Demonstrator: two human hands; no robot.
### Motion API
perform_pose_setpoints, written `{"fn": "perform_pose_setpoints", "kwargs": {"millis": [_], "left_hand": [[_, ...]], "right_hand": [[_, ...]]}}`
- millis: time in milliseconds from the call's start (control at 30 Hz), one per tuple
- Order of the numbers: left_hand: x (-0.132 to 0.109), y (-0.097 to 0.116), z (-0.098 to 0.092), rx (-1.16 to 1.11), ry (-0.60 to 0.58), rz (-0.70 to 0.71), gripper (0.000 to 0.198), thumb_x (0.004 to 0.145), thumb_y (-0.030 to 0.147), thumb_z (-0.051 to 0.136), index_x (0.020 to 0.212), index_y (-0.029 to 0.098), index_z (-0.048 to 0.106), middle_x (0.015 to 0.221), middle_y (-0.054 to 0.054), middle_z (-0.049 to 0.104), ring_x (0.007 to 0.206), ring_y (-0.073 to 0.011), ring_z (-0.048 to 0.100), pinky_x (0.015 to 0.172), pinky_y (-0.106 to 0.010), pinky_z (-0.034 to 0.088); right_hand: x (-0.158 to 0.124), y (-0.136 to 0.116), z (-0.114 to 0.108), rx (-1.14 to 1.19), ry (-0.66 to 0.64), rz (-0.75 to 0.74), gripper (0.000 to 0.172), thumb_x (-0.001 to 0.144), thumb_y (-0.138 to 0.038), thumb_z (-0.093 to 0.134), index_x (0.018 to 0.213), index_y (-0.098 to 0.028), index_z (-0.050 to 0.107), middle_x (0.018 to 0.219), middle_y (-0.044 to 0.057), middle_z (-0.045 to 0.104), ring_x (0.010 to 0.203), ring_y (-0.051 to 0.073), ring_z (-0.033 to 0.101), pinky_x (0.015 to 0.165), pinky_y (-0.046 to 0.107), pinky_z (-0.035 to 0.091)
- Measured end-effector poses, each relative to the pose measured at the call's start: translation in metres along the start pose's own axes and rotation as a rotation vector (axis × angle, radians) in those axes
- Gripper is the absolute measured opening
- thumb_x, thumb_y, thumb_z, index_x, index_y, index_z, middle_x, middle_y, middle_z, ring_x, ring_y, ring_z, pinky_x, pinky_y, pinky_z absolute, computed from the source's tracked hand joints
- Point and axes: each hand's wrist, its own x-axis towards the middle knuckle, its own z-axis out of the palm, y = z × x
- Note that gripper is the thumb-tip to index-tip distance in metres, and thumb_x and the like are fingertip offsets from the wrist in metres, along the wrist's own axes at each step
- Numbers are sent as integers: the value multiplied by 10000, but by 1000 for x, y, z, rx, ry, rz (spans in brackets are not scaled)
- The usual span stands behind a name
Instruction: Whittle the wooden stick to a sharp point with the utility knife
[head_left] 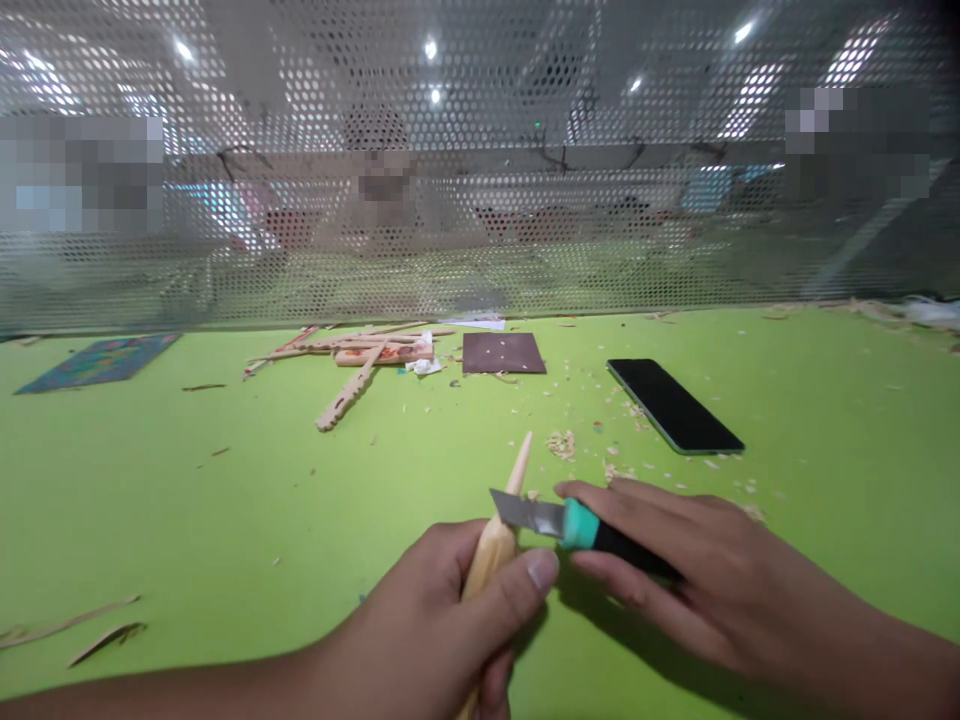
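My left hand [457,610] is closed round a pale wooden stick [491,555] whose carved, tapered tip points up and away from me. In my right hand [690,570] is a utility knife [581,525] with a black handle and a teal collar. Its metal blade lies across the stick where the narrow tip meets the thicker part. My left thumb rests along the stick, just below the blade. The stick's lower end is mostly hidden by my left hand.
A dark phone [671,405] lies at the right, near scattered wood shavings [561,445]. Further back are a brown square sheet [504,353] and several carved sticks [349,390]. A patterned mat [101,362] lies far left. A perforated metal screen [480,240] borders the green table [247,560].
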Motion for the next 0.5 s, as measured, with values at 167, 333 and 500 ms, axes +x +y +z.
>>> {"fn": "perform_pose_setpoints", "kwargs": {"millis": [167, 333, 500], "left_hand": [[0, 0, 5, 41, 52, -2, 588, 934, 744, 540, 701, 205, 499, 425, 78, 413, 339, -71, 396, 372, -163, 368], [2, -2, 9, 24, 101, -15, 618, 919, 775, 526, 692, 201, 526, 396, 69, 415, 317, -86, 412, 345, -175, 365], [0, -2, 2, -46, 36, -40, 584, 897, 731, 616, 697, 190, 522, 418, 58, 461, 340, -87, 473, 389, -183, 428]], "right_hand": [[-3, -9, 2, -65, 13, -36, 350, 1101, -422, 423, 1298, -199, 607, 976, 89, 780, 772, 238, 764, 593, 338, 609], [-4, -11, 4, -174, 89, 33, 374, 1104, -448, 420, 1300, -185, 600, 1046, 122, 789, 746, 258, 767, 544, 362, 582], [-3, 3, 1, -155, 149, 37, 374, 1098, -404, 454, 1354, -151, 555, 1087, 147, 776, 858, 298, 778, 662, 435, 617]]}}
